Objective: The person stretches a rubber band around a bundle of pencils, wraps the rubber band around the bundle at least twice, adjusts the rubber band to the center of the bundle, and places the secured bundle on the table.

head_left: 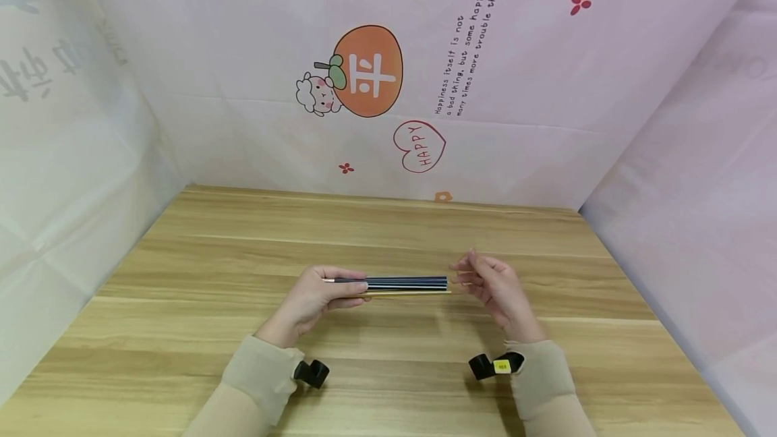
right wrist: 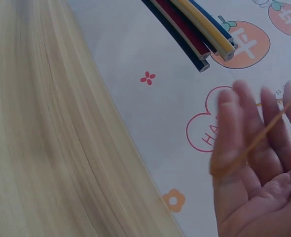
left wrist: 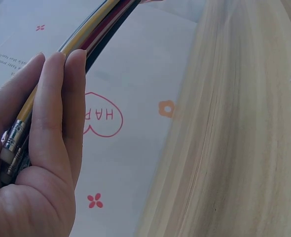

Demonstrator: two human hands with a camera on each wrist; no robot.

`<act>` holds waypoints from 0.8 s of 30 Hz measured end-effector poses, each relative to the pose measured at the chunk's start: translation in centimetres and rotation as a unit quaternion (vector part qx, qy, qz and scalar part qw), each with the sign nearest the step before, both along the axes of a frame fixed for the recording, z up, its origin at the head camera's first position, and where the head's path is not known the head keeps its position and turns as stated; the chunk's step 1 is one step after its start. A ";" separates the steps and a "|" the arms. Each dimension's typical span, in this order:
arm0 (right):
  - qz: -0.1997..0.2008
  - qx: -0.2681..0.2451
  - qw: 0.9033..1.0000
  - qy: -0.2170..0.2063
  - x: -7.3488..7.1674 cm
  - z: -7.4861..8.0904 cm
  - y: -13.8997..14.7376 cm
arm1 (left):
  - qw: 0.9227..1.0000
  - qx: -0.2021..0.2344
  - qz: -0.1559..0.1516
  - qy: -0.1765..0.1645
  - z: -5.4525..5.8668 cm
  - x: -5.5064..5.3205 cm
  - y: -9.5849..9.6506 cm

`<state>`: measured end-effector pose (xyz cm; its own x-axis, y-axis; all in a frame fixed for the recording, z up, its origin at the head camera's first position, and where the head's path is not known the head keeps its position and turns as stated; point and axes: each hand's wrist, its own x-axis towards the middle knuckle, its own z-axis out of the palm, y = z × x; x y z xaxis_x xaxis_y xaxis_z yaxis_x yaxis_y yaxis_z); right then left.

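My left hand (head_left: 318, 297) grips a bundle of pencils (head_left: 409, 284), which lies crosswise above the table. In the left wrist view, silver ferrules and erasers (left wrist: 8, 154) show at the palm end. Yellow, dark red and dark blue barrels (right wrist: 190, 29) appear in the right wrist view, their flat ends pointing at my right hand (right wrist: 264, 168). That hand is held up just beyond those ends, fingers nearly straight and spread. A thin orange rubber band (right wrist: 258, 139) stretches across its fingers towards the thumb.
The wood-grain table (head_left: 388, 235) ends at a pale printed cloth backdrop (head_left: 243, 52), with more cloth at both sides. Each wrist wears a beige cuff (head_left: 264, 373) with a small black camera (head_left: 312, 373).
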<state>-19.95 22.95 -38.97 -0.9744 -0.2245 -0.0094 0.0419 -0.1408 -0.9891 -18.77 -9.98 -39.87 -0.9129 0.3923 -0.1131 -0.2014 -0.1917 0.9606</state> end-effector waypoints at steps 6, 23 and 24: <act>0.057 -0.002 0.998 0.024 -0.1 -0.2 -0.1 | 1.000 0.003 0.006 -0.006 0.0 0.0 0.1; 0.149 0.033 0.986 0.059 0.2 -0.7 -1.9 | 1.000 0.000 0.003 -0.002 -0.1 0.1 0.3; 0.152 0.026 0.986 0.059 0.2 -0.7 -2.0 | 1.000 0.001 0.005 -0.002 -0.1 0.1 0.3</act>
<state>-19.76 20.97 -39.68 -0.8571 -0.5088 0.0803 -0.0405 -0.0888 -0.9952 -18.64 -9.71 -39.94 -0.9166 0.3824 -0.1169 -0.2040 -0.1958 0.9592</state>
